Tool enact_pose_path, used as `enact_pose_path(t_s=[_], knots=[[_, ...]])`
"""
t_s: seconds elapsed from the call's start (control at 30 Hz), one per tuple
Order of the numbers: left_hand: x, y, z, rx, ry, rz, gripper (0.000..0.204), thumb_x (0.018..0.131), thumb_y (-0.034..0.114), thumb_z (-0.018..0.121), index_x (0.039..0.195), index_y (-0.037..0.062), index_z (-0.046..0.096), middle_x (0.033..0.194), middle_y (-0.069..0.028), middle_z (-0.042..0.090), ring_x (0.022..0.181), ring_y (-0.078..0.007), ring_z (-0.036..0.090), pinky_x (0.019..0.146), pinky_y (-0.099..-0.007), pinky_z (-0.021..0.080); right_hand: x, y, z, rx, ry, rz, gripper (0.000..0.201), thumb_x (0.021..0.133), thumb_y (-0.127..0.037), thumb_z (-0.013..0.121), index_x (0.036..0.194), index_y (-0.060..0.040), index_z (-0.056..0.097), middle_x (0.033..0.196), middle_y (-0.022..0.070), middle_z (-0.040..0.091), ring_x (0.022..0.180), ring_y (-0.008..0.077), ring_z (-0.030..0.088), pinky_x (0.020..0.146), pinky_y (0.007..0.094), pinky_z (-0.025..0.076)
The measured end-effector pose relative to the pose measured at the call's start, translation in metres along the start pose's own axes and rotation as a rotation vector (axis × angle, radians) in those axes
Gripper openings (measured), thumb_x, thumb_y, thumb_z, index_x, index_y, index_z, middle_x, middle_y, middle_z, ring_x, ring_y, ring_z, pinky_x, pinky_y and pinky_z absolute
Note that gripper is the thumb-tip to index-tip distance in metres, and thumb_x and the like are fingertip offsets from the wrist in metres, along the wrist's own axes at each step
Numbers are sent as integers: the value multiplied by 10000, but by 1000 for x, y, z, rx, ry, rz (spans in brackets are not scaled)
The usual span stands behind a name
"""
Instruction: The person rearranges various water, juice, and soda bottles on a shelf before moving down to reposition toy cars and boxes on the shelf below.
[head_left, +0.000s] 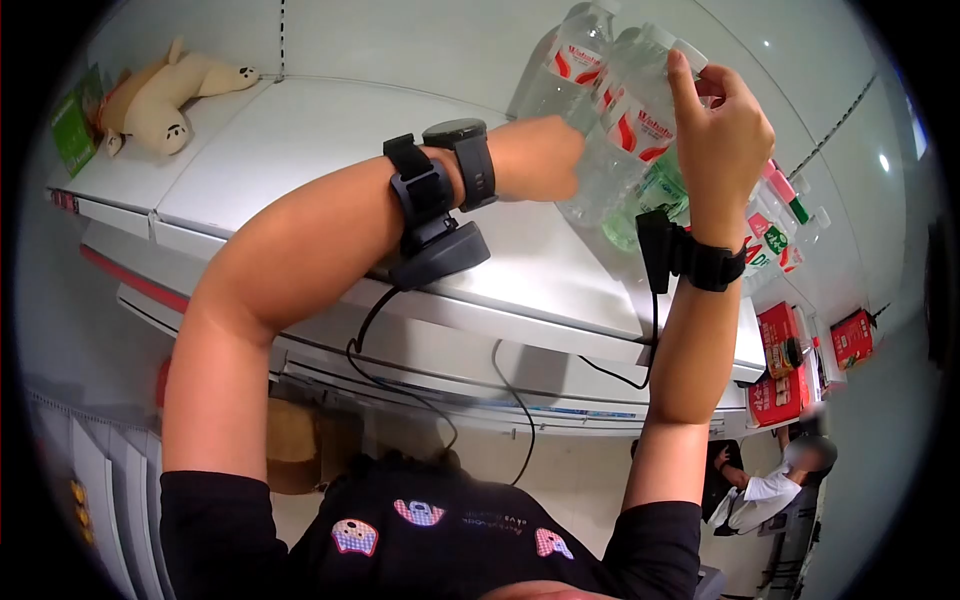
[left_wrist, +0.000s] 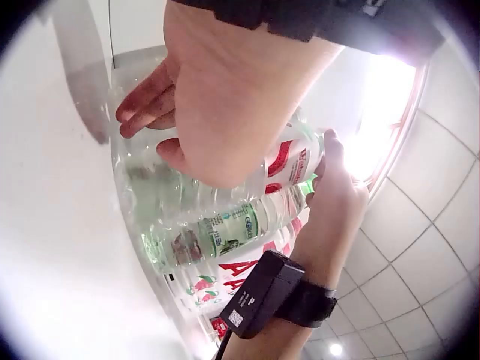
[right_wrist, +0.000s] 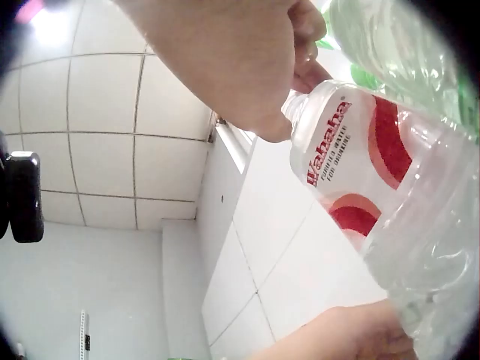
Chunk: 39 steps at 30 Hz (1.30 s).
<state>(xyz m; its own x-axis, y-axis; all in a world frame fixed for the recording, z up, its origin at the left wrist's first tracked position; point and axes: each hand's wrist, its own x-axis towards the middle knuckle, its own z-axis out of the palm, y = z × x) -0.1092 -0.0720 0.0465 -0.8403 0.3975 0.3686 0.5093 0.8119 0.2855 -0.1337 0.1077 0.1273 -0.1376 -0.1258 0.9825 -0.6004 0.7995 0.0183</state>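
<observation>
Head view: a Wahaha water bottle (head_left: pixel 640 110) is being set among others at the shelf's (head_left: pixel 300 160) far right, its cap end pinched by the right hand (head_left: pixel 722 130), its base gripped by the left hand (head_left: pixel 545 160). Steady uprighting is judged next.

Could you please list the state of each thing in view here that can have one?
Water bottle: upright on the shelf, capped, held at top and base.
Left hand: grips the bottle's lower body.
Right hand: grip at the bottle's cap.
Green-label bottle: standing behind, untouched.
Plush toy: lying on the shelf.
</observation>
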Motion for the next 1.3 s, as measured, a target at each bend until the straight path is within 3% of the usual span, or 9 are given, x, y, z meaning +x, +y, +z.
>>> enact_pose_path(t_s=[0.57,0.83,1.0,1.03,1.1,1.13,1.17,1.2,1.3], knots=[[3,-13,-4,-39,7,31,358,835,152,544,1057,-125,600,925,-283,671,867,-411,665,796,-440,525,1,2,-4,-93,-71,-5,501,886,-535,650,910,-41,732,818,85,741,765,302,711,709,396,544],[3,-16,-10,52,-80,5,501,875,209,598,1246,-121,542,1204,-263,645,1031,-375,666,906,-393,528,4,-3,-27,-265,-12,-63,495,908,-552,623,923,-70,735,778,66,721,746,256,715,673,385,547],[7,-19,-23,-9,-137,-45,537,871,204,606,1310,-95,528,1135,-198,685,1000,-318,678,872,-349,528,-42,-45,-118,188,265,-2,439,1032,-382,528,842,-20,687,768,83,671,702,159,639,620,333,502],[7,-22,-22,-15,-129,-49,537,871,204,606,1310,-95,528,1135,-198,685,1000,-318,678,872,-349,528,-57,28,-147,588,242,-415,277,981,-306,603,866,-71,696,757,83,638,672,175,611,538,302,419],[5,-27,-18,22,-160,-29,544,876,208,602,1334,-75,526,1039,-183,712,952,-281,686,847,-342,526,-96,-46,-190,1087,-293,-751,255,895,-350,699,797,-117,662,735,-3,578,709,115,546,591,312,392],[2,-24,-19,24,-180,-30,547,868,231,615,1329,-54,546,976,-173,723,934,-265,682,836,-345,521,-113,-86,-187,1213,-238,-700,273,890,-325,719,742,-114,628,724,-39,559,606,77,498,515,280,367],[-1,-21,-19,24,-175,-25,547,868,231,615,1329,-54,546,976,-173,723,934,-265,682,836,-345,521,-133,-91,-179,1340,-467,-1017,288,903,-301,718,726,-116,586,718,-51,539,568,72,490,468,254,348],[0,-20,-16,18,-196,-45,550,860,239,626,1320,-53,555,984,-171,722,927,-273,680,828,-352,519,-140,-97,-175,1374,-886,-998,281,911,-273,705,736,-114,554,691,-23,494,567,114,507,465,258,365],[6,-19,-16,37,-211,-65,535,844,266,651,1271,-50,592,997,-173,719,923,-290,678,821,-372,516,-207,-73,-122,949,-1146,-422,143,721,-147,739,814,-107,638,743,51,605,699,285,616,617,390,501]])
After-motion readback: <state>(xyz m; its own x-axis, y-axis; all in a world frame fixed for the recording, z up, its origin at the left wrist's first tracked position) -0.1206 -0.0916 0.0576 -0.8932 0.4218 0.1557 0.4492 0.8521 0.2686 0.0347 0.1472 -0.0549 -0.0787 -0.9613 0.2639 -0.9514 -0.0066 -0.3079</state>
